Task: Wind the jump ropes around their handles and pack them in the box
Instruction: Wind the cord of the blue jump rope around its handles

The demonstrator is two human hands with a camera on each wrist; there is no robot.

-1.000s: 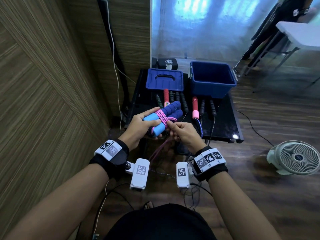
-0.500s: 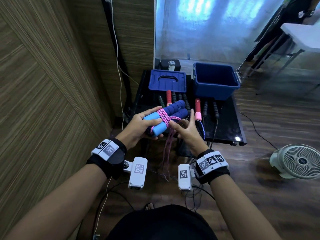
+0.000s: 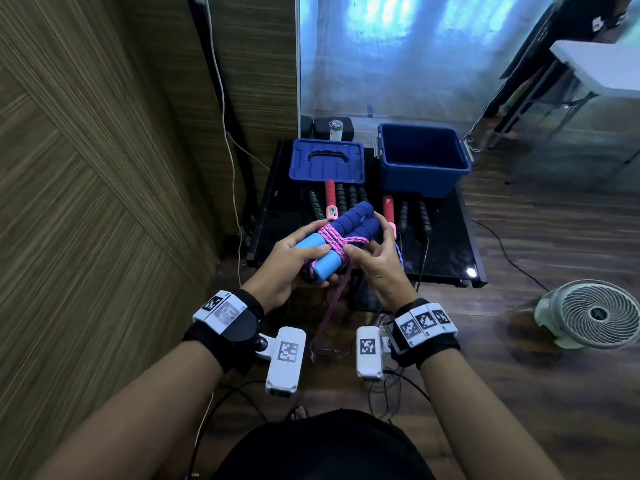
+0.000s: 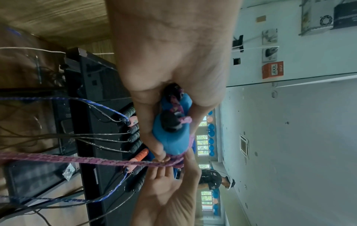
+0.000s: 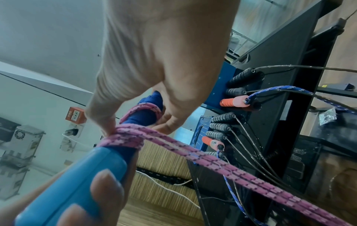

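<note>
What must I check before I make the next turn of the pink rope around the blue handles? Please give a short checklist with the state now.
1. Left hand grips the light blue ends of the blue handles: ok.
2. Right hand has the pink rope under its fingertips at the wraps: ok.
3. Wraps already made sit together at the middle of the handles: ok.
4. Loose rope is all wound: not ok, a long tail hangs toward the floor.
5. Tail is free of the other ropes' cords below: cannot tell.
6. Blue box is open to receive the bundle: ok, its lid lies beside it.
</note>
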